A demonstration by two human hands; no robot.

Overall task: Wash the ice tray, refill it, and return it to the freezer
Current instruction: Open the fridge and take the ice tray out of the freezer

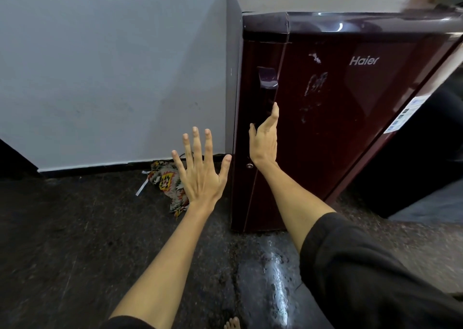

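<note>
A dark maroon single-door fridge [333, 118] stands against the wall with its door closed. Its recessed handle [267, 78] sits at the door's upper left edge. My right hand [264, 140] is raised in front of the door's left edge, just below the handle, fingers straight and holding nothing. My left hand [200, 170] hovers left of the fridge with its fingers spread wide, also holding nothing. No ice tray is in view.
A patterned cloth [167, 183] lies on the dark speckled floor [75, 228] at the foot of the pale wall [112, 78], left of the fridge. A wet shiny patch [275, 278] covers the floor before the fridge. A keyhole [249, 165] sits low on the door edge.
</note>
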